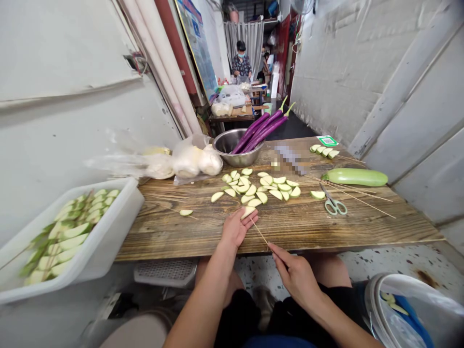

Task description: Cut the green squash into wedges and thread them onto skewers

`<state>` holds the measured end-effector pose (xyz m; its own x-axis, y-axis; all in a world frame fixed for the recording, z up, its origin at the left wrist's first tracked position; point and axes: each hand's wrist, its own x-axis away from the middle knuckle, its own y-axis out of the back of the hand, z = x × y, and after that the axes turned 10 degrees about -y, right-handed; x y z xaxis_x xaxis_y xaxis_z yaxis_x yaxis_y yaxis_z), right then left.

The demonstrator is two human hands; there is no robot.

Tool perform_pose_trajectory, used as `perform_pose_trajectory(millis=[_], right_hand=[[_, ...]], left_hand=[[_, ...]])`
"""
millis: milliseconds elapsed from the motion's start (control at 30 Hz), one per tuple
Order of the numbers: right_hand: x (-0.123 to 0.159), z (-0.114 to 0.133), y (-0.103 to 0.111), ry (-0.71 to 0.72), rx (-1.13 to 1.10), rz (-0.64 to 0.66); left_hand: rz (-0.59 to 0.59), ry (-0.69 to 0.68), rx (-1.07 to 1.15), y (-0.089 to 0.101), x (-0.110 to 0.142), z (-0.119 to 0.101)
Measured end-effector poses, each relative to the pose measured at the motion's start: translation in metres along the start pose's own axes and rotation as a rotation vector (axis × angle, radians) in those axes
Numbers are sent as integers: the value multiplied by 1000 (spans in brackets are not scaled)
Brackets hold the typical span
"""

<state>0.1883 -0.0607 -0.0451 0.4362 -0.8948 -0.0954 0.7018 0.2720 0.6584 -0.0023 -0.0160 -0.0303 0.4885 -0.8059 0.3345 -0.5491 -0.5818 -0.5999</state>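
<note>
My left hand (235,226), palm up, holds a pale half-moon zucchini slice (248,211) between its thumb and fingers. In my right hand (295,270) is the lower end of a thin bamboo skewer (259,230), pinched at the table's front edge. Its upper end reaches the fingers of my left hand, near the slice; whether the tip has pierced the slice is too small to tell. Just beyond my left hand, many loose zucchini slices (280,180) lie in a spread pile on the wooden table (217,241). A single slice (186,212) lies off to the left.
A white tub (125,212) with skewered slices stands left. Behind the pile are bagged vegetables (197,159) and a steel bowl (226,145) holding purple eggplants (261,130). On the right lie scissors (335,205), a whole zucchini (355,177) and skewers. A person (241,63) stands farther back.
</note>
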Motion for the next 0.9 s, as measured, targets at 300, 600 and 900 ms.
perform_pose_trajectory(millis=[300, 600, 900], right_hand=[[-3, 2, -1, 6, 13, -8], [-2, 4, -1, 13, 26, -5], [-2, 2, -2, 15, 21, -24]], left_hand=[[2, 5, 3, 2, -2, 1], [8, -4, 10, 2, -1, 2], [0, -6, 0, 2, -1, 1]])
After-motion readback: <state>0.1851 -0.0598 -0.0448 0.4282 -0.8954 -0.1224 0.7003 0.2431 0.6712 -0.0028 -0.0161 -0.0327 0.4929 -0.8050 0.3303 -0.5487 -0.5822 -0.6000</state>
